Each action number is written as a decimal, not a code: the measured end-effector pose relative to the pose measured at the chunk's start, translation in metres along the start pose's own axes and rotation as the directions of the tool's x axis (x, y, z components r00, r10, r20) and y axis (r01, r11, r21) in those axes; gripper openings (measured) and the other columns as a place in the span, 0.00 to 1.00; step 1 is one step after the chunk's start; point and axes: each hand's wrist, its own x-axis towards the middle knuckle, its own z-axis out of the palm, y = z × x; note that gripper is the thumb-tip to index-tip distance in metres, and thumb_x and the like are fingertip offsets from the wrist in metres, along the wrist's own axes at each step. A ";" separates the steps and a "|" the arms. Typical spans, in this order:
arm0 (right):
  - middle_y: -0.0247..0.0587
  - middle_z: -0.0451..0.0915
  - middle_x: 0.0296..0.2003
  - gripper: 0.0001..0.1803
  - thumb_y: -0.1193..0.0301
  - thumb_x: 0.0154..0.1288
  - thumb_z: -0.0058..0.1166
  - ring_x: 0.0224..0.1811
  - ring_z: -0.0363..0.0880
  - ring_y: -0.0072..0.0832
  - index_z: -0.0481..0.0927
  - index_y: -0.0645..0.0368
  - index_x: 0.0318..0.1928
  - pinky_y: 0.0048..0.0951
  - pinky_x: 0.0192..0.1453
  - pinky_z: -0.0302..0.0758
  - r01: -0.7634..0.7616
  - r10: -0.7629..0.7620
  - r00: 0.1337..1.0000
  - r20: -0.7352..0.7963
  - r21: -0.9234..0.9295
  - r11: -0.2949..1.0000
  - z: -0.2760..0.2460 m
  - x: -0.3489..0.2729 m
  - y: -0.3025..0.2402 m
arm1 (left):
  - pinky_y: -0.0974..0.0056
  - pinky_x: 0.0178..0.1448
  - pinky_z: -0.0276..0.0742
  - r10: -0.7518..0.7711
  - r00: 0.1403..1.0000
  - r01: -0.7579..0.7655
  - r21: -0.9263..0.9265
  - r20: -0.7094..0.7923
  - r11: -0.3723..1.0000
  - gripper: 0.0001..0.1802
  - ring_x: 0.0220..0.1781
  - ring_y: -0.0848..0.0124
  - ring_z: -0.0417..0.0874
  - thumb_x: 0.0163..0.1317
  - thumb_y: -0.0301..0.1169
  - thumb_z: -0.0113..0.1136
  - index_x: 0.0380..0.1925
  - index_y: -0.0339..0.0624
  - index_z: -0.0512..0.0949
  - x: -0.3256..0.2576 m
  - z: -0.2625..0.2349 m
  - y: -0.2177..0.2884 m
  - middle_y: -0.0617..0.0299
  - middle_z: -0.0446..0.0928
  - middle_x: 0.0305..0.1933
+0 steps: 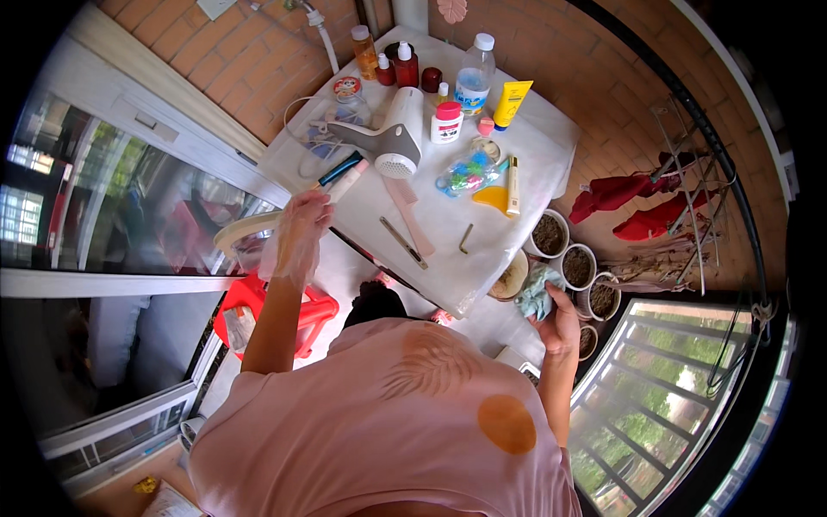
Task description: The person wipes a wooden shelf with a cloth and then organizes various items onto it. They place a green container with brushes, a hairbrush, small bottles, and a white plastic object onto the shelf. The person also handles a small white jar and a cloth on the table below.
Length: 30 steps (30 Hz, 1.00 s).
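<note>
- Our left hand (303, 226), in a clear glove, fingers loosely spread, hovers at the white-covered worktop (448, 233) edge near a pink tube (347, 181).
- Our right hand (558, 323) grips a crumpled blue cloth (536, 293) beside the soil-filled pots (575, 265).

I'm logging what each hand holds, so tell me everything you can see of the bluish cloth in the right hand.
The cloth is pale blue-green, soft and crumpled into a loose wad, with no flat edge showing. The right hand grips it from below, fingers closed on its lower part. It is held up just off the near right corner of the white-covered table, in front of a tan bowl and beside small pots of soil. Whether it touches the bowl cannot be told.
</note>
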 end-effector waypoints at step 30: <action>0.46 0.76 0.44 0.18 0.75 0.62 0.48 0.45 0.78 0.34 0.68 0.68 0.52 0.33 0.50 0.76 -0.006 0.008 1.000 0.019 -0.067 0.998 0.216 0.088 0.114 | 0.63 0.36 0.74 -0.146 0.792 -0.344 0.630 0.593 0.696 0.20 0.31 0.62 0.78 0.50 0.31 0.63 0.43 0.40 0.70 0.112 -0.041 0.010 0.54 0.75 0.34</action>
